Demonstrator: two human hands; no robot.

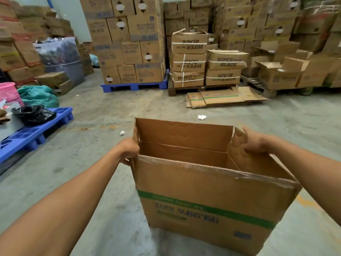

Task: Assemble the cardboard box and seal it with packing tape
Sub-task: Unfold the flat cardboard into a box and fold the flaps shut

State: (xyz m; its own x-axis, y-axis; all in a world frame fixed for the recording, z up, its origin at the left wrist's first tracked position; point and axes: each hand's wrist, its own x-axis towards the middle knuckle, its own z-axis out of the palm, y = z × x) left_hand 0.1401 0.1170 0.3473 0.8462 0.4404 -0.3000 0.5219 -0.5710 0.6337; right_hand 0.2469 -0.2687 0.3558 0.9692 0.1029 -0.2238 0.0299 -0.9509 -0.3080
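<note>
Left hand (pixel 129 149) and right hand (pixel 255 143), grips on cardboard box (pixel 208 204) flaps.

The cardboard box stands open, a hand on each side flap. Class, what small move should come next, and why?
Probably fold the two side flaps inward. The cardboard box is squared up, all its top flaps stand raised, the left hand and right hand each grip a side flap, and no tape roll is in view.

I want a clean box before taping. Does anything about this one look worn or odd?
Yes. The cardboard box looks reused: old clear tape clings wrinkled along its near top edge, and its printing reads upside down.
</note>
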